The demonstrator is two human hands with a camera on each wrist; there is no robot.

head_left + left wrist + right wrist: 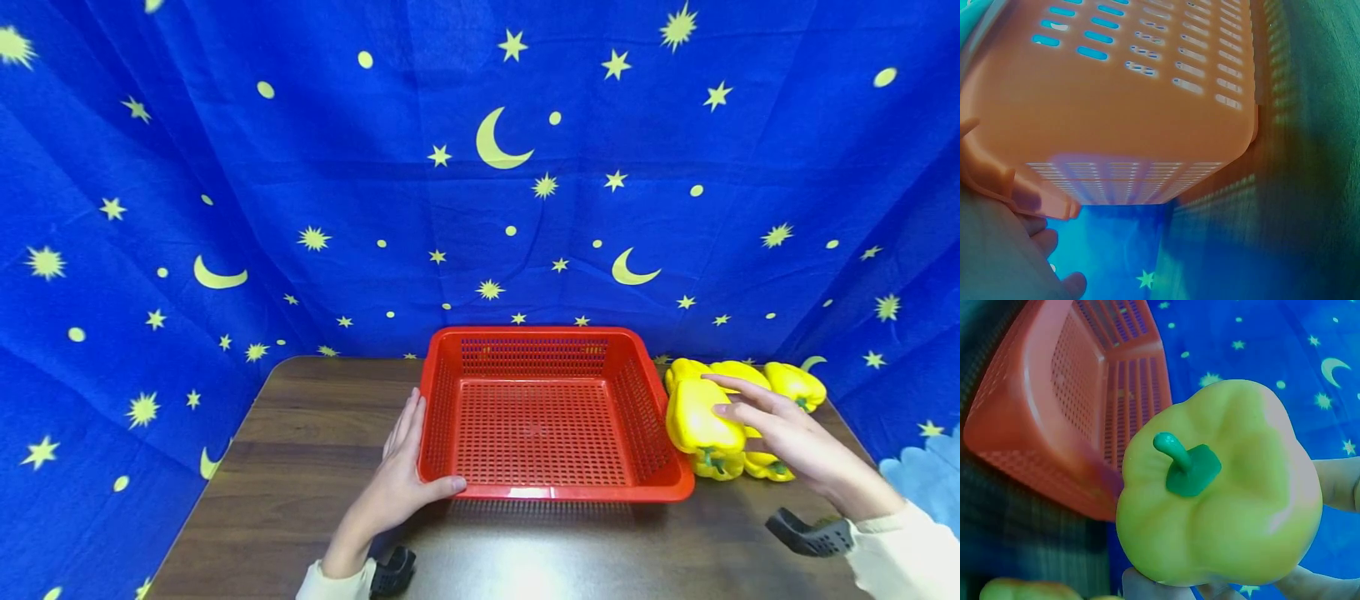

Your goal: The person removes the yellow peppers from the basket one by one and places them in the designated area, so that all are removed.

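A red plastic basket (536, 492) with slotted walls stands on the table, its inside bare. At its front left corner, my left hand (405, 475) rests against the rim, fingers straight along the outer side and thumb on the front edge. In the left wrist view, fingertips (1045, 240) show beside the rim. My right hand (787, 433) grips a yellow bell pepper (701, 417), held up just right of the basket. Its green stem (1191, 469) faces the right wrist camera. Several more yellow bell peppers (797, 385) lie behind and below it, partly hidden.
The brown wooden table (300, 467) extends left and in front of the basket. A blue cloth (405, 200) with moons and stars hangs behind and at both sides. Light blue scalloped material (926, 475) shows at the right edge.
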